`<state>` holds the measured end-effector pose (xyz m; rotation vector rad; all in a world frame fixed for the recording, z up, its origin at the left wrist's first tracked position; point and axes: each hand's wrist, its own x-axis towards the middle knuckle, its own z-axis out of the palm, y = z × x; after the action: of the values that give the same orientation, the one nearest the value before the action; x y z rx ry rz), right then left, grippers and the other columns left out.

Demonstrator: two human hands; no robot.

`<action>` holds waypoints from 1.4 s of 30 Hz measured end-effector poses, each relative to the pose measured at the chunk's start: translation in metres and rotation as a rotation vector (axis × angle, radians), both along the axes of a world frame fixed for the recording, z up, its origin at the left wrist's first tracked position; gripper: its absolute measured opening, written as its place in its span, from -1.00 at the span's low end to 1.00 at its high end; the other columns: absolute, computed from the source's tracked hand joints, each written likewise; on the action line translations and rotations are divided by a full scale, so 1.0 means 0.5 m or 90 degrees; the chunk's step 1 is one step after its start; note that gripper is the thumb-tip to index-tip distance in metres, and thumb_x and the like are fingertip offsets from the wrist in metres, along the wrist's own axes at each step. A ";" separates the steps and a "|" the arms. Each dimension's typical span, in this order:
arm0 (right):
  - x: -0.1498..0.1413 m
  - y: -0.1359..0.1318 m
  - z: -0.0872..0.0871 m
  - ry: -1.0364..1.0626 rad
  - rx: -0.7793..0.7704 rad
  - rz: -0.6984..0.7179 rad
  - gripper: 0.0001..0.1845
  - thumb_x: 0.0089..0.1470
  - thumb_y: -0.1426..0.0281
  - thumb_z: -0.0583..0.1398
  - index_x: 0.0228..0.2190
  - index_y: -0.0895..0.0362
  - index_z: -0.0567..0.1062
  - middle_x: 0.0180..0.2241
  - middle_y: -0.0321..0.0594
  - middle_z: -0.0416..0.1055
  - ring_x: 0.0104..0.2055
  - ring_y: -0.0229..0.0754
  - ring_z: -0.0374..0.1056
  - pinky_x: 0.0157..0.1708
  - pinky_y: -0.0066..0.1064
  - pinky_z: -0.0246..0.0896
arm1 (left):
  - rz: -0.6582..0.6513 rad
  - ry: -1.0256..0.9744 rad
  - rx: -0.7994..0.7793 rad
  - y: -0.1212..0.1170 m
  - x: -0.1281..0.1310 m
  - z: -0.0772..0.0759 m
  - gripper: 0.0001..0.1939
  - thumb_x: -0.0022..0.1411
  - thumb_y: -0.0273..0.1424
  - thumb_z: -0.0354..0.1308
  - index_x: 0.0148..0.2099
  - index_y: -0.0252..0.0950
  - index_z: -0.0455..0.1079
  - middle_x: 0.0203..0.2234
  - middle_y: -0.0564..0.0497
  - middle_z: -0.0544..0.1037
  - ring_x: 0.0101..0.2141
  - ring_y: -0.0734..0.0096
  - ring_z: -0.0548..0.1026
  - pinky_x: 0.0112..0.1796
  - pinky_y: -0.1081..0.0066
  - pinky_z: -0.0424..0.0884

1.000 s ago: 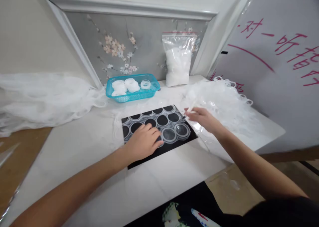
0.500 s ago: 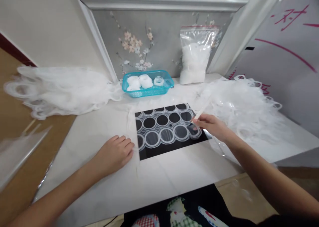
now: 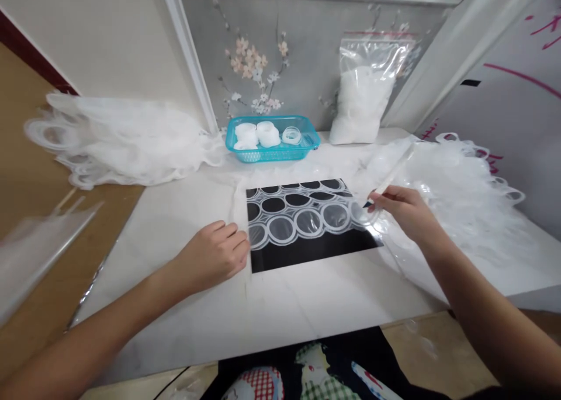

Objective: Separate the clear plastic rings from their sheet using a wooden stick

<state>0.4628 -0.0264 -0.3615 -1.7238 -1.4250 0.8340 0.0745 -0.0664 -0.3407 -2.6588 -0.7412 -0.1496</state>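
A translucent white plastic sheet with rows of ring shapes (image 3: 302,224) lies over a black board (image 3: 315,257), its front row raised and covering part of the row behind. My left hand (image 3: 221,251) is closed at the sheet's left edge, fingers curled and fingertips mostly hidden. My right hand (image 3: 401,210) is closed in a pinch at the sheet's right end. In it is a slim white pen-shaped tool (image 3: 394,169) with a dark tip, pointing down and left at the last ring. A bit of the sheet seems caught by the same fingers.
A blue basket (image 3: 272,154) with white rings stands behind the board, beside a zip bag of white pieces (image 3: 362,104). Heaps of ringed plastic sheet lie left (image 3: 127,140) and right (image 3: 464,195). A framed flower panel (image 3: 302,61) closes off the back.
The right hand has moved right and slightly up with the pen-shaped tool, away from the board's edge. The sheet's front row has lifted and shifted with it. The view has tilted a little.
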 end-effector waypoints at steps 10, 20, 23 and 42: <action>-0.091 -0.030 -0.005 0.036 -0.005 0.097 -0.60 -0.09 -0.01 0.27 -0.47 0.09 0.45 -0.63 -0.27 0.34 -0.59 -0.23 0.22 -0.59 -0.38 0.08 | 0.044 -0.046 -0.042 -0.071 0.022 -0.073 -0.84 0.30 -0.46 0.03 -0.28 -0.34 0.42 -0.29 -0.07 0.57 -0.42 0.34 0.46 -0.45 0.36 0.28; -0.319 0.010 -0.051 0.340 -0.168 0.392 -0.65 -0.18 0.16 0.37 -0.46 0.13 0.43 -0.54 -0.29 0.46 -0.49 -0.25 0.41 -0.47 -0.43 0.27 | 0.097 -0.022 0.015 -0.122 0.035 -0.108 -0.76 0.31 -0.49 0.00 -0.06 -0.38 0.44 -0.06 -0.21 0.54 -0.62 0.44 0.46 -0.66 0.43 0.26; -0.338 0.007 -0.064 0.308 -0.131 0.415 -0.64 -0.09 0.10 0.31 -0.45 0.14 0.44 -0.52 -0.27 0.45 -0.46 -0.24 0.41 -0.44 -0.41 0.30 | 0.104 -0.022 0.013 -0.127 0.034 -0.112 -0.76 0.32 -0.49 0.00 -0.05 -0.38 0.43 -0.06 -0.22 0.54 -0.64 0.44 0.46 -0.67 0.44 0.26; -0.338 -0.031 -0.077 0.014 0.081 0.555 -0.81 0.14 0.31 0.17 -0.35 0.12 0.57 -0.33 -0.20 0.57 -0.30 -0.13 0.49 -0.28 -0.32 0.37 | 0.176 0.017 -0.102 -0.140 0.052 -0.104 -0.72 0.34 -0.45 -0.06 -0.02 -0.35 0.43 0.02 -0.19 0.49 -0.58 0.39 0.53 -0.67 0.45 0.25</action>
<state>0.2936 -0.0418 -0.4002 -0.9480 -2.1887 1.1534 0.1003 -0.1362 -0.3925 -2.6651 -1.1439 0.0211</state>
